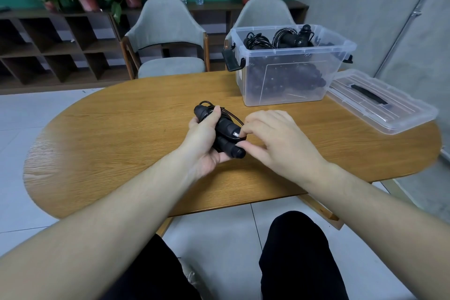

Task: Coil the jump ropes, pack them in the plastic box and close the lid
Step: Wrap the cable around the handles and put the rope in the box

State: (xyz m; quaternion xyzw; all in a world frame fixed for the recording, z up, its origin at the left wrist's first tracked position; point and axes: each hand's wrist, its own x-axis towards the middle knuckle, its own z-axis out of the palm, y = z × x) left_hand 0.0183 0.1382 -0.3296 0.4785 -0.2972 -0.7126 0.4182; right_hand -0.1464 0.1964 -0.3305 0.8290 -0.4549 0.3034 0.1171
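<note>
Left hand (207, 139) grip wraps the coiled jump rope (225, 133) handles above the tabletop (121, 134); right hand (275, 136) pinches the cord end at the bundle. Risk: loose loop springs off if the pinch slips, uncoiling it. Plastic box (289, 68) looks nearly full, lid (382, 102) off beside it, so closing may jam.

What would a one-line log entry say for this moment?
left hand grips jump rope | right hand pinches its cord | box open, ropes inside | lid beside box

Wooden table (109, 148): plastic box (287, 80), lid (379, 102).
</note>
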